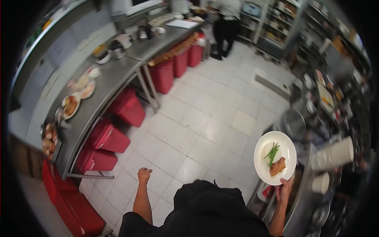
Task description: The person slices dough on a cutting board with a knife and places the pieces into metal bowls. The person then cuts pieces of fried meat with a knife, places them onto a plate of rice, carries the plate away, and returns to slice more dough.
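Note:
My right hand (283, 190) grips the near rim of a white plate (291, 152), thumb on top and fingers underneath. On the plate lie several green beans (272, 153), a browned piece of meat or fish (277, 166), and a pale mound (268, 156) that may be rice. The plate is held out to the right, beside a steel counter. Over the tiled floor hangs my left hand (144, 175), its fingers curled in, with nothing visible in them.
A steel counter (130, 65) along the left carries filled plates (71, 106) and containers, with red bins (126, 106) beneath. Stacked white bowls or plates (333, 153) stand on the right-hand counter near a large pot (291, 122). Another person (227, 27) stands at the back.

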A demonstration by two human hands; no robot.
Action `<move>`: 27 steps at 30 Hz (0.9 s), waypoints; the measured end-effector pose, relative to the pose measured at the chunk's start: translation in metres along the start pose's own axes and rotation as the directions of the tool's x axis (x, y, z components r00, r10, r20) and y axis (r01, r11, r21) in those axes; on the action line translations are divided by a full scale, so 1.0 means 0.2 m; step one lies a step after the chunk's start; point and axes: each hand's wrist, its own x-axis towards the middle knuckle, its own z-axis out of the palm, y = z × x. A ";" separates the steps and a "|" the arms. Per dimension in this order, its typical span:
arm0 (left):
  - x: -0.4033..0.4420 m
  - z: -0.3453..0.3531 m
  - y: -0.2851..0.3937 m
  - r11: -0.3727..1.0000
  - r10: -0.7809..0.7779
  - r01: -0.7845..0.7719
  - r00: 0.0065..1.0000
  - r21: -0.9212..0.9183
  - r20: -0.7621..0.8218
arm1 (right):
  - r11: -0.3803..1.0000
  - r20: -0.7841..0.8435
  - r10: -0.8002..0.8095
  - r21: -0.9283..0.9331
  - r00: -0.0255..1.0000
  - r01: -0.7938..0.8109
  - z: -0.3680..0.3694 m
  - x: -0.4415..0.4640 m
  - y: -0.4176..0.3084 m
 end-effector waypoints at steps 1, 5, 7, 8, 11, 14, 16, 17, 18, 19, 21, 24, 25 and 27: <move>0.01 -0.04 0.06 0.999 -0.002 0.001 1.000 -0.035 -0.029 | 1.000 0.063 0.008 0.016 0.998 -0.009 0.16 0.14 0.03; 0.01 -0.22 0.17 0.991 -0.003 -0.016 0.990 -0.135 -0.141 | 0.998 0.285 0.059 0.019 0.957 -0.067 0.98 0.62 0.17; 0.01 -0.29 0.08 0.978 -0.093 0.048 0.970 -0.202 -0.223 | 0.994 0.411 0.111 -0.040 0.905 -0.104 1.33 0.88 0.25; -0.01 -0.32 0.03 0.969 -0.145 0.082 0.952 -0.233 -0.270 | 0.993 0.467 0.120 -0.039 0.876 -0.115 1.59 0.92 0.24; -0.09 -0.35 -0.21 0.896 -0.382 0.239 0.844 -0.374 -0.376 | 0.982 0.574 0.183 -0.070 0.798 -0.175 2.19 1.22 0.38; -0.25 -0.23 -0.61 0.843 -0.524 0.348 0.701 -0.409 -0.484 | 0.973 0.680 0.231 -0.149 0.696 -0.177 2.79 1.61 0.57; -0.54 -0.13 -0.60 0.719 -0.695 0.493 0.525 -0.491 -0.490 | 0.970 0.729 0.242 -0.159 0.640 -0.185 3.21 1.74 0.63; -0.67 -0.09 -0.59 0.653 -0.755 0.556 0.436 -0.514 -0.489 | 0.970 0.753 0.240 -0.159 0.612 -0.185 3.42 1.79 0.67; -0.81 -0.06 -0.48 0.516 -0.856 0.578 0.312 -0.632 -0.413 | 0.967 0.767 0.252 -0.168 0.590 -0.193 3.59 1.86 0.72; -0.93 -0.01 -0.33 0.364 -0.931 0.564 0.192 -0.741 -0.311 | 0.966 0.785 0.253 -0.173 0.566 -0.192 3.77 1.95 0.74; -1.12 0.11 -0.12 0.282 -0.958 0.431 0.078 -0.857 -0.276 | 0.962 0.845 0.265 -0.202 0.465 -0.182 4.13 2.23 0.90; -1.31 0.38 0.11 0.148 -0.979 0.324 -0.085 -0.935 -0.184 | 0.962 0.849 0.255 -0.175 0.462 -0.211 4.64 2.25 0.97; -1.35 0.48 0.18 0.111 -0.979 0.301 -0.131 -0.947 -0.157 | 0.967 0.860 0.244 -0.178 0.447 -0.184 4.78 2.25 1.00; -1.42 0.67 0.34 0.017 -0.975 0.277 -0.210 -0.961 -0.078 | 0.948 0.930 0.289 -0.246 0.227 -0.200 5.08 2.47 1.19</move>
